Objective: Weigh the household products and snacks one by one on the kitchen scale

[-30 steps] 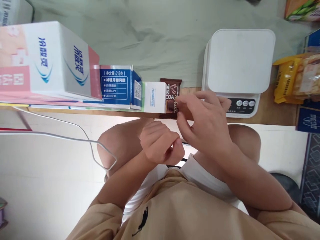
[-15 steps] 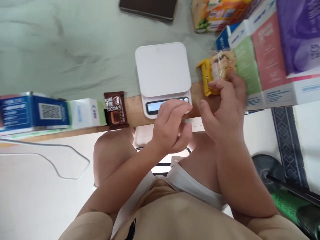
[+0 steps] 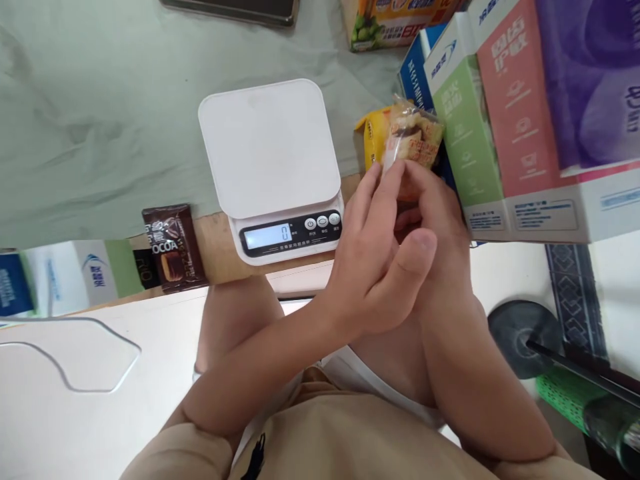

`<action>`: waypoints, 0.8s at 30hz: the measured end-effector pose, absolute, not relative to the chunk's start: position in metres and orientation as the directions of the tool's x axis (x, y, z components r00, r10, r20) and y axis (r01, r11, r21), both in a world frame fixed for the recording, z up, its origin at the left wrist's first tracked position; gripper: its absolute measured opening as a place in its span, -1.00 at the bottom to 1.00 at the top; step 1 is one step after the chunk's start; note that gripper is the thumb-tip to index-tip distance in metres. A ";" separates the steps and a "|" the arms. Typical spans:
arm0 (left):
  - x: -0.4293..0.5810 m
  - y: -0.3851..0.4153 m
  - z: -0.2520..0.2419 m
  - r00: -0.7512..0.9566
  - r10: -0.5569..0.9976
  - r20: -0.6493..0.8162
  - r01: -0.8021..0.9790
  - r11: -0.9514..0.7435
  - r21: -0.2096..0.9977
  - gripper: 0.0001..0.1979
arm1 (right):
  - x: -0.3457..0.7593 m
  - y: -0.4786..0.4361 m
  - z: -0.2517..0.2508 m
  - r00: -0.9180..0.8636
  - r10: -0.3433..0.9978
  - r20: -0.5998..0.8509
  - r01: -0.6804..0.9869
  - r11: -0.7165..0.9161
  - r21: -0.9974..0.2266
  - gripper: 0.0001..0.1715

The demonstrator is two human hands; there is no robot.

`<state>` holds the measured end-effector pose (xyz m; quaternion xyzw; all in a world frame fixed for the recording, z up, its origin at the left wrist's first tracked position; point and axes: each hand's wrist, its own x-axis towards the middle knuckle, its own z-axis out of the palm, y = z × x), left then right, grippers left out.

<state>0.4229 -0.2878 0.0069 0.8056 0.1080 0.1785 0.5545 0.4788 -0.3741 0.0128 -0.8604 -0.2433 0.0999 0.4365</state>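
Note:
My left hand (image 3: 375,257) reaches across to the right, its fingers stretched out and its thumb apart. Its fingertips are at the lower edge of a clear-wrapped snack packet (image 3: 413,141) with pale pieces inside. A yellow packet (image 3: 373,137) lies beside and partly under that one. My right hand (image 3: 443,217) is bent in close behind the left, its fingers curled by the packets; an orange edge shows between them, but what they grip is hidden. A white kitchen scale (image 3: 270,150) stands left of my hands, with a bare plate and a lit display (image 3: 267,235) reading 0.
Left of the scale, a brown cocoa snack packet (image 3: 175,250) lies near the table edge, with a carton (image 3: 75,273) beyond. Several boxes, including a pink-and-green carton (image 3: 523,100), and a purple pack (image 3: 590,87) line the right. A dark flat object (image 3: 235,8) lies at the back.
My left hand has moved right, off the scale's front, to the packets beside my right hand. My right fingers have curled in. The view has shifted, and the scale's display is now uncovered.

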 end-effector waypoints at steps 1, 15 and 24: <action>0.423 -0.289 0.008 0.908 0.368 0.202 -0.057 -0.368 0.928 -0.25 | 0.479 -0.375 0.015 0.877 0.478 0.044 0.312 -0.497 -0.810 -0.44; 0.368 -0.239 0.034 0.761 0.490 0.424 0.141 -0.764 0.629 -0.40 | 0.446 -0.317 0.037 0.756 0.534 0.378 0.595 -0.321 -0.737 -0.50; 0.353 -0.222 0.035 0.589 0.393 0.706 -0.011 -0.870 0.493 -0.69 | 0.446 -0.304 0.020 0.733 0.479 0.483 0.670 -0.384 -0.635 -0.54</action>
